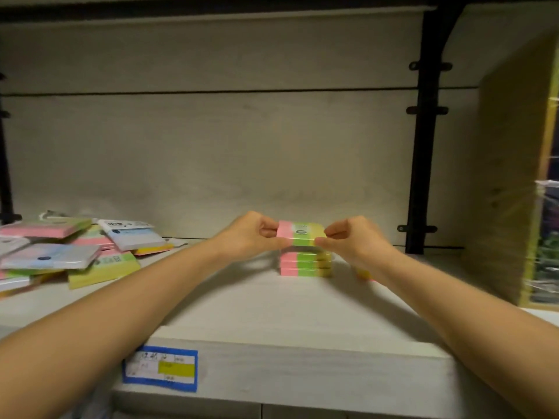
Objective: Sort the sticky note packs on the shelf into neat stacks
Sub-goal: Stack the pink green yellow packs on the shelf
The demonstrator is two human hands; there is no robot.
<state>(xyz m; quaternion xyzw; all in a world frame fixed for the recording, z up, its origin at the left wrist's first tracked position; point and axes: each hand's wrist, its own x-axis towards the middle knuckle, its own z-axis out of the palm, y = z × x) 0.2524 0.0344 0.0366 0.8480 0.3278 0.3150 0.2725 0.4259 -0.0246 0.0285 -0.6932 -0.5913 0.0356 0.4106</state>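
Observation:
A pink, green and yellow sticky note pack (302,233) hangs just above a neat stack of three like packs (305,264) on the white shelf (272,303). My left hand (252,234) pinches its pink end and my right hand (352,240) pinches its yellow end. A loose heap of several packs (69,252), some pastel-striped and some white-blue, lies at the left of the shelf. Behind my right wrist a small yellow and pink pack (364,274) is partly hidden.
A black upright bracket (423,146) stands at the back right. A wooden side panel (508,192) closes the shelf on the right, with wrapped goods beyond it. A blue-framed price label (160,368) is on the shelf's front edge.

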